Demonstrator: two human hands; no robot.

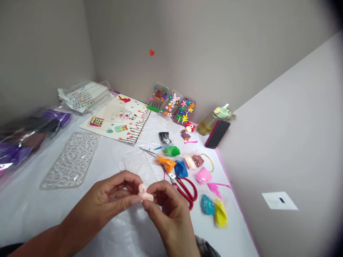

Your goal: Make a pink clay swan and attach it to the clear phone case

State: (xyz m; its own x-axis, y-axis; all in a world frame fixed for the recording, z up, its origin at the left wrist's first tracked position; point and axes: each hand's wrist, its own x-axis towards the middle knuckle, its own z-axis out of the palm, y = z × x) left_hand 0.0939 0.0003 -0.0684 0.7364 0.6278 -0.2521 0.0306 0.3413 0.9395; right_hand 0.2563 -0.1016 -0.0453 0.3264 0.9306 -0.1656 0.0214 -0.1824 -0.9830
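Observation:
Between both hands is a small lump of pale pink modelling clay point(145, 193), bent into a lobed shape. My left hand point(115, 196) pinches its left side with thumb and fingers. My right hand point(167, 210) grips the right side, thumb underneath. Just beyond the hands lies a clear phone case point(138, 162), partly covered by them. Red-handled scissors point(189, 192) rest to the right of my right hand, under packets of clay. An orange clay packet point(166, 163) and a blue clay packet point(181, 168) sit near the blades.
Several more clay packets, such as the yellow one point(220, 213), lie at the right. A patterned clear case point(72, 160) lies left. Decorated phone cases point(171, 101) lean on the wall beside a bottle point(210, 121) and a phone point(218, 134). Plastic bags point(29, 139) crowd the left edge.

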